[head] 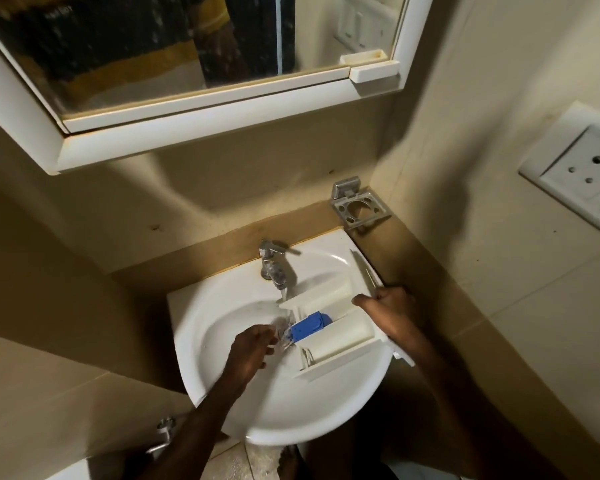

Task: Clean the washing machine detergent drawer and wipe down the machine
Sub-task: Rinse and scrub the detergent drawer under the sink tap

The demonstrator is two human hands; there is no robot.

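Observation:
A white detergent drawer (340,332) with a blue insert (310,325) lies tilted over the white sink (222,306). Water runs from the chrome tap (274,268) onto the drawer's left end. My right hand (385,306) grips the drawer's front panel at the right. My left hand (253,344) is in the basin at the drawer's wet left end, fingers curled against it near the blue insert; splashing water blurs what the fingertips touch.
A white-framed mirror (201,98) hangs above the sink. A metal toothbrush holder (359,207) is fixed at the wall corner. A wall socket (582,171) sits on the right wall. Tiled walls close in on both sides.

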